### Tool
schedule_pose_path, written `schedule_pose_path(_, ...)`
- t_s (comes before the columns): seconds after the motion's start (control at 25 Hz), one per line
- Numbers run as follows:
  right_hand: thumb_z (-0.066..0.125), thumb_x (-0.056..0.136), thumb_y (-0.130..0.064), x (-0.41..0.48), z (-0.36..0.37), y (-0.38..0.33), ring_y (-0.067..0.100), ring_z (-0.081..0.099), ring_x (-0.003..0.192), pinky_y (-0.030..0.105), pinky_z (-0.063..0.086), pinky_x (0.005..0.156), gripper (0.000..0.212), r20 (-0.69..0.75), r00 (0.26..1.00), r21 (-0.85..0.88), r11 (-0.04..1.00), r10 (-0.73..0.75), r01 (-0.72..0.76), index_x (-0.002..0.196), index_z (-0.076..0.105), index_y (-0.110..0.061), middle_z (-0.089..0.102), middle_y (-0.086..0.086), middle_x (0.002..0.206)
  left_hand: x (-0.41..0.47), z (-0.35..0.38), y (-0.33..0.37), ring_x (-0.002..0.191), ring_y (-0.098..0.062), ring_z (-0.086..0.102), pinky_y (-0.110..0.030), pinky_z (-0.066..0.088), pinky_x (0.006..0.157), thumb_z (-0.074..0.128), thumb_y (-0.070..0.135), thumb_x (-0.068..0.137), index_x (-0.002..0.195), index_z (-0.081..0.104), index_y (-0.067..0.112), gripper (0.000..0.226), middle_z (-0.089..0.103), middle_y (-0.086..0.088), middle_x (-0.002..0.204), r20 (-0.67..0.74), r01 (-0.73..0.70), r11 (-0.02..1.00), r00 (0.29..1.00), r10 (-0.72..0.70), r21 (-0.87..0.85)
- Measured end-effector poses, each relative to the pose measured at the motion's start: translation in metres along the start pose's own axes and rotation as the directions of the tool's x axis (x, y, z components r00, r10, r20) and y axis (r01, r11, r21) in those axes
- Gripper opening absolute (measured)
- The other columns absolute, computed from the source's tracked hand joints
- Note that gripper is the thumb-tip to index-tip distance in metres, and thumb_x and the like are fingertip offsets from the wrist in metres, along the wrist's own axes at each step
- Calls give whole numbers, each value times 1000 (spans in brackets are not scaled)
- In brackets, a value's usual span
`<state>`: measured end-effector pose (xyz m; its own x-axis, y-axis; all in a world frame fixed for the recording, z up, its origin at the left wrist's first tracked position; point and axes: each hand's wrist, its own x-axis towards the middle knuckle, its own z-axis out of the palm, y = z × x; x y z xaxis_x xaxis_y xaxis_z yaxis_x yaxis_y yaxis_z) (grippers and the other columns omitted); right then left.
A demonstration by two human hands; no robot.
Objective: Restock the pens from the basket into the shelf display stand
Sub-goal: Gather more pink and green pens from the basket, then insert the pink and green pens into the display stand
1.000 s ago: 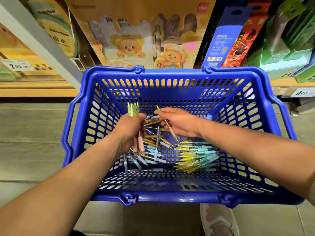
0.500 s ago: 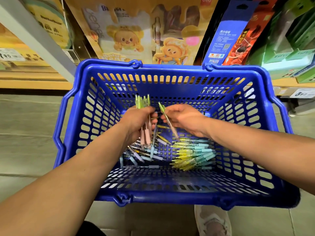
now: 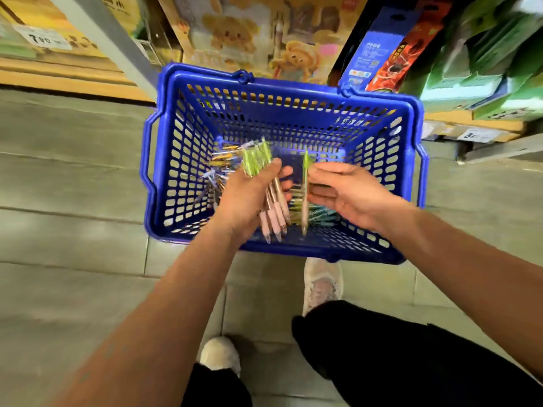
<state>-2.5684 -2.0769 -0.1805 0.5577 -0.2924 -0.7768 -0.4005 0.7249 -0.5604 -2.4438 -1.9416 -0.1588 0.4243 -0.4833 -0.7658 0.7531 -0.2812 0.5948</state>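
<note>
While the left hand [image 3: 246, 198] grips a bundle of pink pens [image 3: 271, 212] above the blue basket [image 3: 293, 113], the right hand [image 3: 346, 195] pinches a single pen [image 3: 305, 198] just beside it; more loose pens [image 3: 220, 168] lie inside the basket.

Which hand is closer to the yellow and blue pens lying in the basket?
Right. The right hand hovers just above the yellow and blue pens, holding a single pen. The left hand is off to their left, gripping a bunch of pink pens.
</note>
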Motion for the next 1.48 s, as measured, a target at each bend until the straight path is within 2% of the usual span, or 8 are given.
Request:
schedule_pose_path(0.16, 64, 96, -10, -104, 36, -21, 29, 72, 94, 40, 59, 90, 13, -37, 998, 17, 999, 49, -48, 108, 68, -6, 74, 15, 103, -122, -3, 0, 61, -15, 66, -35, 60, 65, 59, 11, 101, 102, 61, 10, 3, 70, -4, 78, -6, 31, 998, 999, -32, -51)
schedule_pose_path(0.36, 64, 96, -7, -248, 103, -71, 21, 74, 76, 30, 61, 68, 6, -15, 997, -48, 996, 73, -74, 99, 69, -8, 74, 12, 91, -268, -6, 62, 61, -19, 64, -35, 59, 62, 64, 12, 98, 106, 58, 8, 11, 65, -6, 74, 27, 149, 982, 989, -147, -119)
schedule_pose_path(0.56, 66, 95, -9, -433, 193, -129, 16, 74, 69, 25, 60, 64, 4, -2, 1000, -107, 994, 2, -2, 96, 68, -13, 76, 5, 81, -447, 3, 170, 55, -17, 63, -32, 58, 58, 58, 9, 100, 103, 56, 10, 4, 65, -4, 67, 86, 76, 997, 994, -73, -32)
schedule_pose_path(0.76, 66, 96, -12, -587, 247, -158, 11, 72, 65, 22, 59, 64, 5, 17, 991, -158, 978, -136, 137, 93, 70, -15, 74, 0, 74, -600, 8, 247, 58, -18, 63, -31, 58, 62, 54, 23, 97, 91, 65, 12, 16, 64, -4, 72, 214, 212, 956, 962, -168, -203)
schedule_pose_path(0.88, 66, 96, -14, -664, 260, -168, 14, 73, 71, 25, 59, 67, 7, 9, 972, -123, 965, -234, 233, 92, 72, -15, 76, 5, 83, -670, 14, 277, 64, -21, 63, -34, 58, 67, 55, 23, 95, 92, 67, 9, 19, 64, -7, 78, 258, 192, 961, 956, -138, -199)
schedule_pose_path(1.12, 65, 96, -13, -725, 253, -206, 16, 73, 75, 24, 59, 68, 8, -54, 935, 4, 936, -351, 351, 92, 72, -12, 76, 8, 87, -716, 45, 303, 70, -26, 66, -38, 60, 72, 56, 22, 91, 115, 63, 5, 31, 66, -13, 85, 349, 165, 965, 933, -86, -203)
schedule_pose_path(1.36, 69, 93, -18, -736, 214, -262, 27, 72, 88, 32, 60, 77, 15, -37, 909, -35, 909, -416, 415, 101, 72, -6, 74, 18, 103, -703, 108, 320, 77, -27, 75, -38, 63, 73, 58, 23, 97, 93, 80, -2, 34, 75, -18, 91, 328, 87, 996, 942, -73, -29)
schedule_pose_path(1.48, 69, 93, -17, -734, 183, -292, 21, 72, 84, 28, 59, 73, 14, -51, 898, -30, 900, -436, 435, 102, 73, -6, 75, 17, 101, -695, 153, 326, 78, -25, 76, -36, 62, 66, 69, 26, 91, 97, 80, -2, 31, 77, -18, 97, 289, -2, 1000, 957, 1, 4)
